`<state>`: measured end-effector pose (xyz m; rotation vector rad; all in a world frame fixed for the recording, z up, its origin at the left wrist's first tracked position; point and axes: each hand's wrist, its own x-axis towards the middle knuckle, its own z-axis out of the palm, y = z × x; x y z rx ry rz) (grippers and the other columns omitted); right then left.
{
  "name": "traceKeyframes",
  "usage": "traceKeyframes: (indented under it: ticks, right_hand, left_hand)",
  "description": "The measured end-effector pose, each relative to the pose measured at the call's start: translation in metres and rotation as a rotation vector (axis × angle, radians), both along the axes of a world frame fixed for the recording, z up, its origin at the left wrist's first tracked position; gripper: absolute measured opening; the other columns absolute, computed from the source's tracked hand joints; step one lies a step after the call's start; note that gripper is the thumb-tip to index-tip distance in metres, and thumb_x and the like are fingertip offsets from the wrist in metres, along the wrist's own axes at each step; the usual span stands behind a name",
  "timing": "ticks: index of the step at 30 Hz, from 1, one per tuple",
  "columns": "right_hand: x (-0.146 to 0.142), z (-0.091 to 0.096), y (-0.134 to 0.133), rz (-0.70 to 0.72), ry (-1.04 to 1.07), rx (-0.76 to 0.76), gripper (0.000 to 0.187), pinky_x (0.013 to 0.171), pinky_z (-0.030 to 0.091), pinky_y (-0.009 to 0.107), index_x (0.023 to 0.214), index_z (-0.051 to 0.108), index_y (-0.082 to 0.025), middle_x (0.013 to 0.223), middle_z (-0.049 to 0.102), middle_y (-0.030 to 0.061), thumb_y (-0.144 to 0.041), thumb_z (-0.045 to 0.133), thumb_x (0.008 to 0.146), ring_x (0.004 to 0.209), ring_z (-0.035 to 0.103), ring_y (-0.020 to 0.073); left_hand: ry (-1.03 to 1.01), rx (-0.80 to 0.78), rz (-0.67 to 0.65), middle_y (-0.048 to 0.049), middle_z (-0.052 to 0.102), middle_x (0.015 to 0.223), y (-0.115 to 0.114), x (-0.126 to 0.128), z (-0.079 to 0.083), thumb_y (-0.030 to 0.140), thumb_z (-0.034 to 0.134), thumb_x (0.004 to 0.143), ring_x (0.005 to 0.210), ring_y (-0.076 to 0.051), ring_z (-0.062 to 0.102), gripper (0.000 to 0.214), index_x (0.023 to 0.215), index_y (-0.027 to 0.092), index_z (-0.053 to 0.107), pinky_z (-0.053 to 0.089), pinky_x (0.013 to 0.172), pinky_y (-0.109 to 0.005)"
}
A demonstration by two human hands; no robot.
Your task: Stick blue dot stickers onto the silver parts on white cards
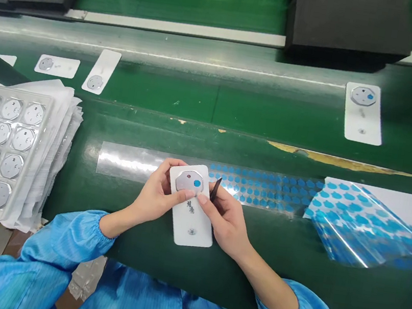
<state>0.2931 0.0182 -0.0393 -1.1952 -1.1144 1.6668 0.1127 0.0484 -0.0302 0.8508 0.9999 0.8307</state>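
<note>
A white phone back cover is held up in front of me, tilted slightly. Near its top sits a silver eight-sided camera plate bearing a round blue film dot. My left hand is closed on the cover's left edge, thumb on the face just below the plate. From the other side, my right hand grips the right edge, its thumb also resting under the plate. Out of its curled fingers pokes a dark pointed tip, apparently black tweezers; the rest is hidden.
A clear strip with blue dots lies behind my hands, curling into peeled film at right. At left, a plastic tray of silver plates rests on paper sheets. More covers lie on the green belt; black foam blocks stand beyond.
</note>
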Motion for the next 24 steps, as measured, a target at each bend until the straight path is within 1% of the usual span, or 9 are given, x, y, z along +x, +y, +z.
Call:
traceKeyframes:
  ticks: [3,6,12,14,16,18,20,22,24]
  right_hand:
    - [-0.006,-0.001,-0.004,0.027,-0.024,0.122,0.027,0.056,0.046,0.028,0.094,0.062,-0.021,0.081,0.059,0.0027,-0.046,0.060,0.103,0.067,0.056,0.0167]
    - [-0.010,-0.001,-0.009,0.041,-0.049,0.189,0.024,0.059,0.046,0.028,0.098,0.061,-0.021,0.084,0.059,0.0030,-0.043,0.057,0.106,0.071,0.054,0.0171]
    - [-0.015,0.000,-0.008,0.171,-0.213,0.253,0.043,0.056,0.032,0.029,0.077,0.055,-0.020,0.070,0.050,-0.0001,-0.050,0.050,0.107,0.061,0.042,0.0146]
    - [-0.014,0.001,0.002,0.139,-0.237,0.260,0.048,0.056,0.031,0.029,0.073,0.051,-0.020,0.066,0.047,-0.0007,-0.055,0.049,0.106,0.060,0.041,0.0144]
    - [-0.008,0.003,0.022,0.049,-0.237,0.242,0.052,0.056,0.032,0.028,0.072,0.051,-0.020,0.065,0.047,-0.0003,-0.062,0.052,0.103,0.061,0.042,0.0147]
    - [0.005,0.006,0.053,-0.097,-0.223,0.221,0.053,0.056,0.033,0.028,0.075,0.054,-0.020,0.066,0.051,0.0006,-0.069,0.056,0.096,0.061,0.044,0.0148]
    - [0.025,0.009,0.088,-0.271,-0.232,0.221,0.057,0.054,0.033,0.027,0.078,0.054,-0.020,0.067,0.051,0.0005,-0.075,0.060,0.089,0.058,0.043,0.0138]
    - [0.049,0.013,0.121,-0.383,-0.281,0.231,0.061,0.053,0.031,0.027,0.079,0.053,-0.020,0.067,0.051,0.0005,-0.080,0.057,0.084,0.056,0.041,0.0131]
    - [0.072,0.016,0.144,-0.425,-0.362,0.233,0.061,0.053,0.030,0.027,0.075,0.052,-0.020,0.064,0.049,0.0004,-0.080,0.061,0.081,0.056,0.041,0.0136]
  left_hand:
    - [-0.064,-0.119,0.075,-0.0020,0.070,0.087,-0.003,0.004,-0.001,0.040,0.086,0.079,0.072,-0.010,0.065,0.040,0.107,0.018,0.067,0.055,0.063,-0.018]
    - [-0.083,-0.110,0.093,-0.0077,0.075,0.088,-0.002,0.003,0.002,0.042,0.086,0.079,0.077,-0.014,0.071,0.038,0.099,0.012,0.075,0.059,0.069,-0.021]
    - [-0.143,-0.004,0.406,-0.0129,0.077,0.106,0.026,-0.013,0.019,0.043,0.089,0.074,0.082,-0.023,0.077,0.044,0.103,0.014,0.072,0.064,0.070,-0.029]
    - [-0.139,0.048,0.328,-0.0145,0.075,0.119,0.046,-0.022,0.022,0.047,0.088,0.073,0.093,-0.025,0.077,0.059,0.120,0.017,0.067,0.064,0.077,-0.032]
    - [-0.083,0.171,0.173,-0.0149,0.065,0.138,0.075,-0.037,0.023,0.054,0.087,0.070,0.114,-0.028,0.072,0.087,0.144,0.024,0.052,0.061,0.094,-0.038]
    - [0.201,0.327,0.098,-0.0136,0.053,0.153,0.113,-0.060,0.025,0.060,0.082,0.072,0.134,-0.028,0.059,0.101,0.156,0.027,0.037,0.053,0.110,-0.039]
    - [0.928,0.303,0.212,-0.0091,0.052,0.153,0.155,-0.089,0.028,0.058,0.070,0.084,0.138,-0.024,0.055,0.079,0.152,0.031,0.042,0.049,0.113,-0.036]
    - [1.181,0.185,0.333,-0.0241,0.038,0.159,0.191,-0.117,0.030,0.047,0.077,0.081,0.151,-0.040,0.034,0.084,0.150,0.015,0.043,0.033,0.123,-0.057]
    - [1.333,0.080,0.408,-0.0374,0.024,0.159,0.218,-0.140,0.031,0.045,0.081,0.077,0.152,-0.053,0.017,0.095,0.150,0.001,0.037,0.019,0.119,-0.074]
